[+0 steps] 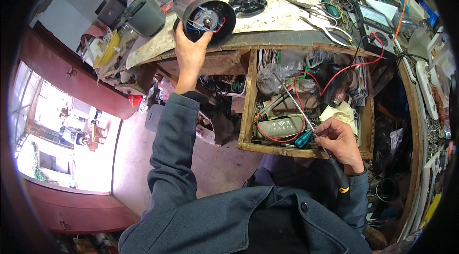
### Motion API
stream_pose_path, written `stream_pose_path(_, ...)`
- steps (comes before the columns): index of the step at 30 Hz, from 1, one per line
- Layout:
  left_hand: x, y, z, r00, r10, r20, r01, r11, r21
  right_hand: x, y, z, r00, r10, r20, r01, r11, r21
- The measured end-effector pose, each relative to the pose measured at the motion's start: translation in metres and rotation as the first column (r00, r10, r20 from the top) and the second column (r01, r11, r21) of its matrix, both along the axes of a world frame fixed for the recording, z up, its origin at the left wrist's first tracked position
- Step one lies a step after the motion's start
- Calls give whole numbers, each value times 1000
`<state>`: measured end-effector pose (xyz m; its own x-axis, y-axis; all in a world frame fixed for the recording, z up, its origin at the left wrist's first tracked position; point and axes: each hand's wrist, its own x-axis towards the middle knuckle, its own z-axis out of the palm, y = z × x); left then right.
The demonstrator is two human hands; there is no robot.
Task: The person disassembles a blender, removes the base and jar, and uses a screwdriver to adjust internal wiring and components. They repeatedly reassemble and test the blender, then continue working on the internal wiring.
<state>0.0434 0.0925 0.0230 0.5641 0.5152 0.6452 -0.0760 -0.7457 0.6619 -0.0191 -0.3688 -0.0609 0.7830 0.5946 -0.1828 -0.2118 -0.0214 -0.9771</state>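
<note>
My left hand [190,55] grips the lower rim of a cylindrical appliance housing [189,3], tilted on the bench edge with its open end facing me. Inside it a motor [207,19] shows, with red and blue wires. My right hand [340,143] is closed on a long screwdriver [340,177] with a black handle and yellow end, held over the front of the open drawer [306,151]. Its shaft slants up and left across the drawer. Next to my right fingers is a teal handle [303,140]. A round black plastic part [248,4] lies right of the housing.
Pliers [330,29] and an analog multimeter [375,20] with red and black leads lie on the bench at right. The drawer holds a grey oblong block [281,127], plastic bags and papers. A dark plastic container [145,16] and yellow basket [109,49] stand at left.
</note>
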Motion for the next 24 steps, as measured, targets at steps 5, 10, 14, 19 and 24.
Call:
stream_pose_path(5, -7, -13, 9, 1000, 9, -22, -10, 1000, -29, -1, 2, 5, 999, 9, -39, -9, 1000, 2)
stream_pose_path(10, -14, -14, 8, 999, 5, -34, -4, 1000, 8, -2, 2, 3, 999, 4, -43, -4, 1000, 3)
stream_pose_path(14, -16, 24, 6, 993, 32, 112, -4, 969, -248, -1, 1, -4, 1000, -21, 20, 21, 1000, 14)
stream_pose_path(19, 9, 111, -18, 970, 194, -147, -163, 967, 198, -1, 8, -4, 1000, 1, 16, 0, 1000, -23)
stream_pose_path(24, 49, 150, -14, 856, 251, -453, -258, 965, 47, -2, 11, -6, 996, -20, 91, 25, 998, -61)
